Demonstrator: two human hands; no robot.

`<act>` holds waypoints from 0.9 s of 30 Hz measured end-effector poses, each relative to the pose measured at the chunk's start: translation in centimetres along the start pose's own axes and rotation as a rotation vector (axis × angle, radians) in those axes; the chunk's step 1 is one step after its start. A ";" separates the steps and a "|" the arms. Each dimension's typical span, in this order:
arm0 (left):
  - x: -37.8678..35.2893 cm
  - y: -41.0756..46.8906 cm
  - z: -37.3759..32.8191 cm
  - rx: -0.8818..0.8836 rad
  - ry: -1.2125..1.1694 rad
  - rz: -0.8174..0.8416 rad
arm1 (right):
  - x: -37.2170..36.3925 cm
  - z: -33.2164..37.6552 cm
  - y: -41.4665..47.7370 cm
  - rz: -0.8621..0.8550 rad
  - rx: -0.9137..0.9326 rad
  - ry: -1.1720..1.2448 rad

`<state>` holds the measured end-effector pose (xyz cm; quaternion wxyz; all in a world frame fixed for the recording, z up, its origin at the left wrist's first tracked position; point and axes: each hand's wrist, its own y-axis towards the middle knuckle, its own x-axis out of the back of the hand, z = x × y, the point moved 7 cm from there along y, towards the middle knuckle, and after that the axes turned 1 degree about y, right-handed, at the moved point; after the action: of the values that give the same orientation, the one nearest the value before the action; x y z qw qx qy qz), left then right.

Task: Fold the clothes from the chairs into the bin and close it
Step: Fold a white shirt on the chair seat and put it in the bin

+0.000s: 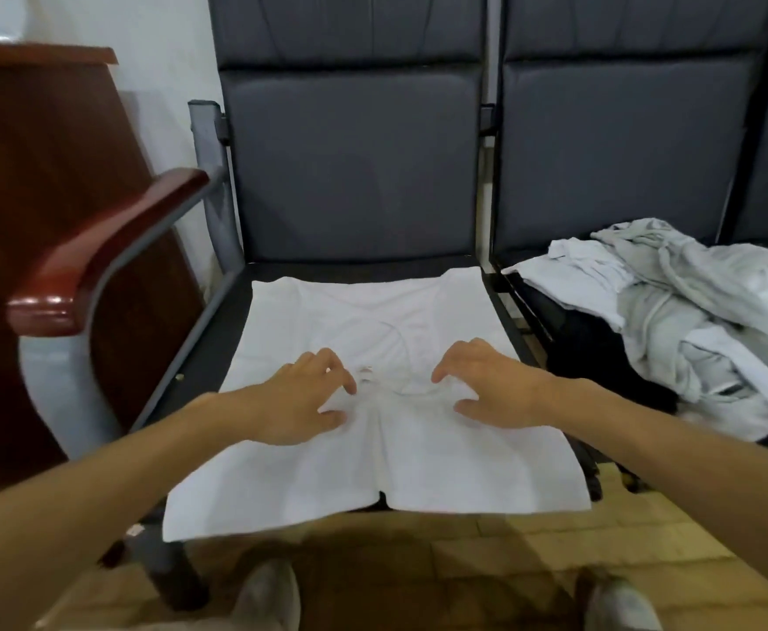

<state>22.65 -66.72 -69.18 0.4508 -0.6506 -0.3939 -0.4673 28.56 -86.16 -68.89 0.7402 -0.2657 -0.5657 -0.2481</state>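
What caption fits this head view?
Left hand and right hand touch a white shirt spread on a chair, clothes piled beside.

It looked like a waiting room, with dark padded chairs (350, 175) joined in a row beside a brown wooden desk (31, 184).

Two hands on a white garment (418, 457) spread over a chair seat (211, 359).
Left hand (307, 396) and right hand (489, 380) rest bent fingertips near the garment's middle — a crumpled clothes pile (691, 321) lies to its right.
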 end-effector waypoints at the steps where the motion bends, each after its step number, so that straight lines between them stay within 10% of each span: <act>1: -0.2 -1.1 -0.8 -0.026 -0.029 0.036 | -0.3 0.8 -1.1 0.026 0.032 0.008; 11: -3.6 -3.7 -4.9 -0.006 -0.072 0.184 | -4.4 5.1 -5.8 0.403 0.153 -0.178; 19: -4.0 -2.7 -5.8 -0.110 0.186 0.225 | -4.0 5.3 -4.7 0.266 0.204 -0.106; 27: -3.0 -2.1 -4.2 -0.087 -0.198 0.173 | -1.1 2.3 -3.0 0.156 0.063 0.133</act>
<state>18.90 -70.43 -70.93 0.4198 -0.7438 -0.3584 -0.3769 24.70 -86.71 -69.11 0.8012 -0.2686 -0.5003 -0.1890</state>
